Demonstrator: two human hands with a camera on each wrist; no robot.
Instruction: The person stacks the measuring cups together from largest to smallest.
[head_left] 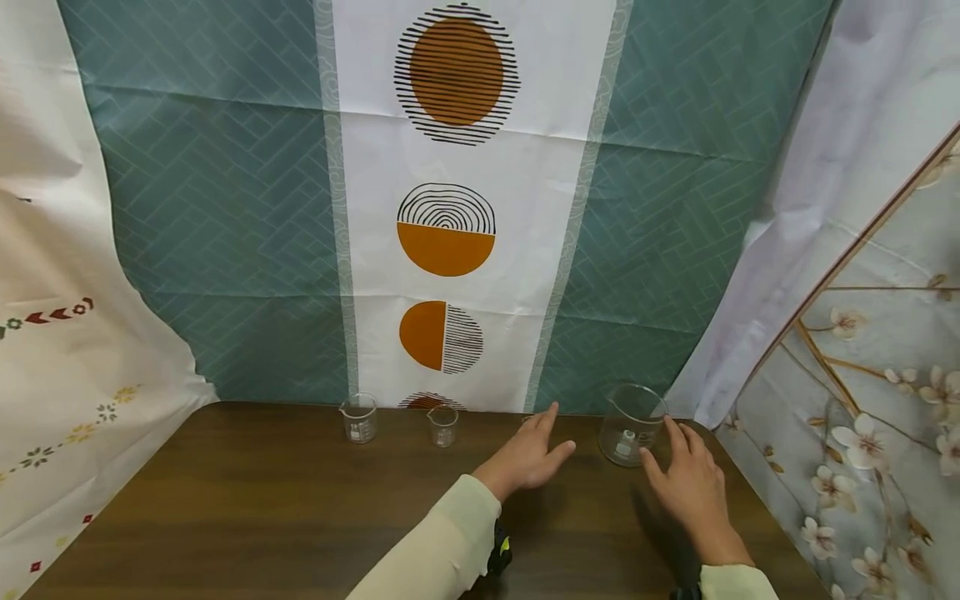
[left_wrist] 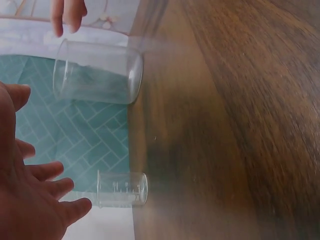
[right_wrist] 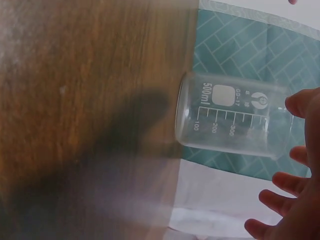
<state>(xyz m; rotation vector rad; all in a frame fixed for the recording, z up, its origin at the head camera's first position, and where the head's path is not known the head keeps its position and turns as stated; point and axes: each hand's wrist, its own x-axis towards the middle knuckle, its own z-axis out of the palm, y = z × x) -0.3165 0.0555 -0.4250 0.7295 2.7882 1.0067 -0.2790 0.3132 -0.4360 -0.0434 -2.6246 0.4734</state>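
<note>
We see the large beaker (head_left: 628, 437), marked 500ml, standing upright on the wooden tabletop (head_left: 225, 500). Just to the right of the large beaker, on its near side, we find the right hand (head_left: 690, 487): its grip is spread wide and holds nothing, though we cannot tell whether the thumb touches the rim. Left of the large beaker reaches the left hand (head_left: 525, 457), its grip also spread and free of any hold. A graduated beaker (left_wrist: 122, 190), mostly hidden in our head view, stands left of the large beaker. Two small beakers (head_left: 443, 426) stand farther left of it.
</note>
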